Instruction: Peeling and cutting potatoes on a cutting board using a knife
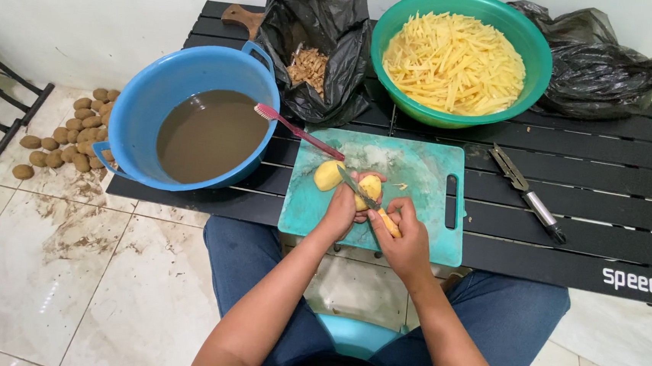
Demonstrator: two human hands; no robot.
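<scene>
On the teal cutting board (418, 174), left hand (343, 211) steadying potato (369, 187) (peeled), right hand (406, 238) gripping knife (358, 189).

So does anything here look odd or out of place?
Yes: a toothbrush lies across the rim of the blue tub of murky brown water, an unusual kitchen tool. Unpeeled potatoes sit loose on the dirt-smeared floor.

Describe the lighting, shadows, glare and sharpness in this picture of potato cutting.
Head view: soft, even light; only faint shadows under the left hand and right hand. Mild sheen on the floor tiles, and the brown water in the blue basin looks dull. The knife and potato strips are sharp; table slats bend slightly toward the edges.
</scene>
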